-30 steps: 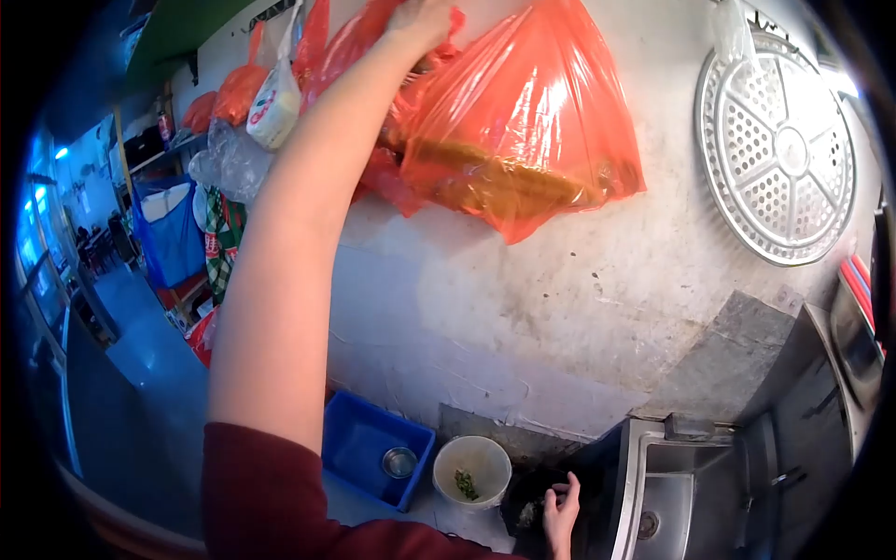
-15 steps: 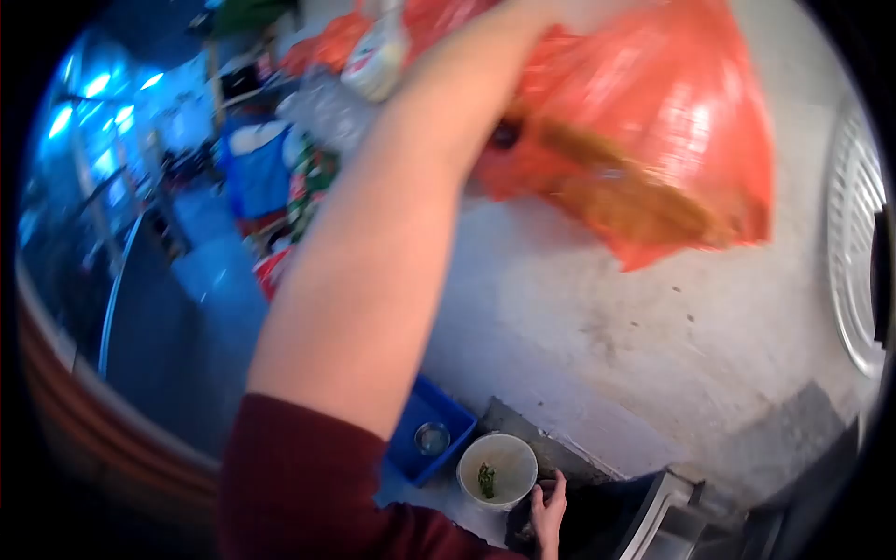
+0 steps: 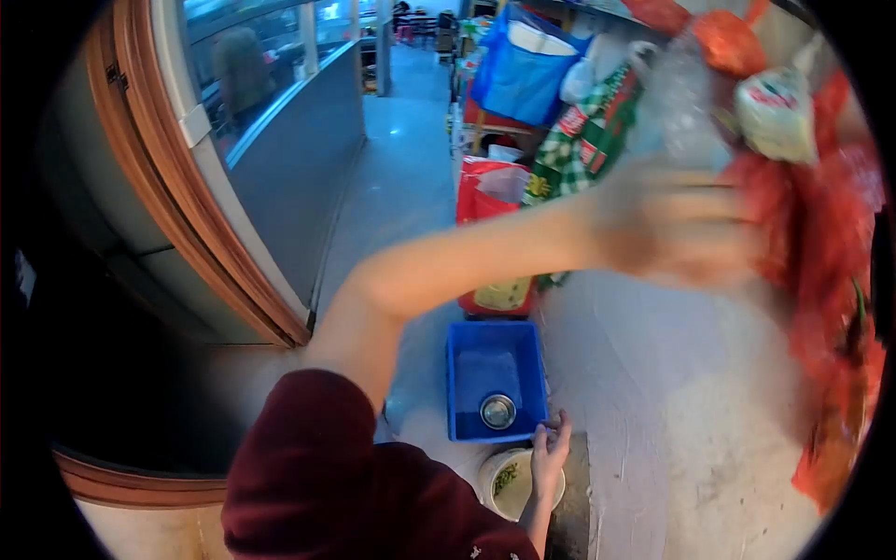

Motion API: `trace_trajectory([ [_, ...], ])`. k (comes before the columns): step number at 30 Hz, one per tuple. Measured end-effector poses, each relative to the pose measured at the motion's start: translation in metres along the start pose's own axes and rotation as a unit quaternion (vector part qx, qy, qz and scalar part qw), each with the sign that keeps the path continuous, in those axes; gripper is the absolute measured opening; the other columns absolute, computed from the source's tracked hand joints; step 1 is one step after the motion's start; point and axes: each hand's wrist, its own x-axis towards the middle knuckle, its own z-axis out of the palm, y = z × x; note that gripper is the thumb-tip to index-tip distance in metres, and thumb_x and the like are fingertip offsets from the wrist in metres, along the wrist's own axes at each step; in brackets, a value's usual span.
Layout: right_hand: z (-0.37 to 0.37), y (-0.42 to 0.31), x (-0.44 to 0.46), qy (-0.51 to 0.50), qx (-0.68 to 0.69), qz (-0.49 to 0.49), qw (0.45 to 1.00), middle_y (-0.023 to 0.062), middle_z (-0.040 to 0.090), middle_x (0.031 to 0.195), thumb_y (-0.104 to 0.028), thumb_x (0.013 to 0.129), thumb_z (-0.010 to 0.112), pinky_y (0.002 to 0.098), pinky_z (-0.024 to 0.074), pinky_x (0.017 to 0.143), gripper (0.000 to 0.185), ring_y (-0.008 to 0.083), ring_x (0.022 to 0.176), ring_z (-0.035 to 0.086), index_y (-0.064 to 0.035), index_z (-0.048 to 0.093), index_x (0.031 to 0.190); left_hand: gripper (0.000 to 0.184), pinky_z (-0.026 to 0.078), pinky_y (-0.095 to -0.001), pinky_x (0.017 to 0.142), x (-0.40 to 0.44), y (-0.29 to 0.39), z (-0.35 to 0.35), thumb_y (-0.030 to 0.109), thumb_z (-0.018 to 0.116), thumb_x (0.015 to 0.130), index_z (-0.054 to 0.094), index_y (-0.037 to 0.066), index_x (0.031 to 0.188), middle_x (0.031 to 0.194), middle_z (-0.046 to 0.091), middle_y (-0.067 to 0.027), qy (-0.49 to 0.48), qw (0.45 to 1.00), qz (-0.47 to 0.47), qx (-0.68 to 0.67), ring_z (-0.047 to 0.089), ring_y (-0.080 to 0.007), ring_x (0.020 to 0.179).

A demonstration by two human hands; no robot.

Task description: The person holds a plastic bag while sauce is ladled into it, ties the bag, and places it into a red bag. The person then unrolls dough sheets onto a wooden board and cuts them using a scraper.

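My left arm reaches across the view from a maroon sleeve. My left hand [image 3: 686,224] is badly blurred at the upper right, its fingers against the near side of a red plastic bag [image 3: 812,252]. Whether it grips the bag is lost in the blur. Something brownish and green shows at the bag's lower part. Low in the view, my right hand [image 3: 549,457] has thumb and fingers apart with nothing between them. It overlaps a whitish bucket [image 3: 488,485] holding green scraps and some cloudy liquid; contact with the rim cannot be made out.
A blue bin [image 3: 450,383] with a round metal bowl [image 3: 498,411] stands beyond the bucket. Farther up are a blue bag [image 3: 527,70], a green checked bag [image 3: 597,131] and a white-and-green package [image 3: 777,114]. A pale worktop [image 3: 644,373] lies right; a brown doorframe [image 3: 187,187] left.
My view has swung left, bringing the walkway and blue bin into sight. The red bag now appears farther right, with my left hand beside it. My right hand remains near the bucket.
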Motion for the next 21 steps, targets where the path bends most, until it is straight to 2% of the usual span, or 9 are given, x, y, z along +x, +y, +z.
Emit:
trace_trajectory([
  [2, 0.045, -0.004, 0.036, -0.078, 0.009, -0.002, 0.997, 0.0100, 0.056, 0.092, -0.003, 0.083, 0.052, 0.0253, 0.0443, 0.061, 0.044, 0.0141, 0.069, 0.053, -0.0002, 0.038, 0.125, 0.019, 0.046, -0.0337, 0.045, -0.151, -0.013, -0.084, 0.024, 0.062, 0.079, 0.061, 0.011, 0.092, 0.081, 0.063, -0.0098, -0.205, 0.931, -0.299, 0.039, 0.059, -0.0241, 0.058],
  [3, 0.071, 0.003, 0.050, -0.101, -0.013, -0.017, 0.995, 0.0111, 0.057, 0.091, -0.003, 0.082, 0.054, 0.0258, 0.0450, 0.062, 0.042, 0.0159, 0.071, 0.055, -0.0005, 0.042, 0.122, 0.024, 0.045, -0.0355, 0.045, -0.228, -0.008, -0.137, 0.024, 0.056, 0.083, 0.058, 0.006, 0.099, 0.074, 0.061, -0.0105, -0.372, 0.794, -0.469, 0.108, 0.057, -0.0253, 0.054],
  [4, 0.098, 0.003, 0.064, -0.126, -0.022, -0.024, 0.991, 0.0126, 0.059, 0.088, -0.004, 0.081, 0.056, 0.0277, 0.0460, 0.064, 0.042, 0.0187, 0.073, 0.057, -0.0003, 0.044, 0.121, 0.024, 0.046, -0.0437, 0.054, -0.338, 0.013, -0.218, 0.021, 0.054, 0.082, 0.054, 0.009, 0.103, 0.080, 0.061, -0.0118, -0.531, 0.700, -0.446, 0.171, 0.059, -0.0307, 0.068],
  [7, 0.180, 0.037, 0.101, -0.189, -0.134, -0.040, 0.972, 0.0108, 0.059, 0.082, -0.007, 0.080, 0.059, 0.0262, 0.0461, 0.061, 0.041, 0.0148, 0.068, 0.057, 0.0015, 0.045, 0.118, 0.014, 0.048, -0.0336, 0.062, -0.408, 0.097, -0.392, 0.017, 0.050, 0.082, 0.061, 0.008, 0.082, 0.066, 0.062, -0.0083, -0.428, 0.478, -0.767, -0.003, 0.061, -0.0197, 0.057],
  [9, 0.234, 0.042, 0.119, -0.235, -0.128, 0.003, 0.964, 0.0076, 0.057, 0.072, -0.006, 0.080, 0.058, 0.0233, 0.0451, 0.052, 0.038, 0.0102, 0.057, 0.055, 0.0033, 0.046, 0.115, 0.022, 0.049, -0.0322, 0.062, -0.424, 0.129, -0.462, 0.027, 0.052, 0.083, 0.066, 0.010, 0.085, 0.064, 0.065, -0.0052, -0.505, 0.220, -0.826, 0.120, 0.062, -0.0151, 0.054],
  [12, 0.326, 0.019, 0.153, -0.297, -0.092, 0.043, 0.949, 0.0059, 0.056, 0.072, -0.009, 0.081, 0.059, 0.0241, 0.0443, 0.051, 0.042, 0.0103, 0.058, 0.054, 0.0016, 0.043, 0.118, 0.026, 0.049, -0.0344, 0.062, -0.460, 0.104, -0.515, 0.031, 0.053, 0.083, 0.066, 0.008, 0.085, 0.066, 0.065, -0.0080, -0.379, 0.240, -0.883, 0.136, 0.063, -0.0190, 0.057],
  [16, 0.418, -0.061, 0.221, -0.403, -0.046, 0.035, 0.913, 0.0133, 0.060, 0.087, -0.024, 0.082, 0.059, 0.0321, 0.0465, 0.066, 0.050, 0.0194, 0.073, 0.059, -0.0025, 0.043, 0.123, 0.035, 0.048, -0.0385, 0.064, -0.471, -0.073, -0.486, 0.036, 0.050, 0.084, 0.064, 0.006, 0.095, 0.077, 0.064, -0.0161, -0.405, 0.380, -0.819, 0.145, 0.063, -0.0291, 0.070],
  [18, 0.445, -0.079, 0.261, -0.400, -0.082, -0.004, 0.913, 0.0045, 0.056, 0.079, -0.018, 0.082, 0.059, 0.0258, 0.0451, 0.065, 0.042, 0.0133, 0.070, 0.055, 0.0004, 0.045, 0.118, 0.034, 0.047, -0.0382, 0.065, -0.514, -0.138, -0.453, 0.037, 0.047, 0.086, 0.065, 0.009, 0.094, 0.083, 0.063, -0.0163, -0.284, 0.528, -0.788, 0.141, 0.061, -0.0307, 0.077],
  [21, 0.480, -0.077, 0.330, -0.392, -0.151, -0.038, 0.907, 0.0044, 0.055, 0.080, -0.017, 0.082, 0.059, 0.0254, 0.0443, 0.063, 0.042, 0.0118, 0.069, 0.053, 0.0006, 0.046, 0.117, 0.035, 0.047, -0.0386, 0.067, -0.482, -0.247, -0.408, 0.038, 0.047, 0.086, 0.065, 0.008, 0.093, 0.083, 0.063, -0.0158, -0.330, 0.486, -0.805, 0.081, 0.061, -0.0328, 0.078],
])
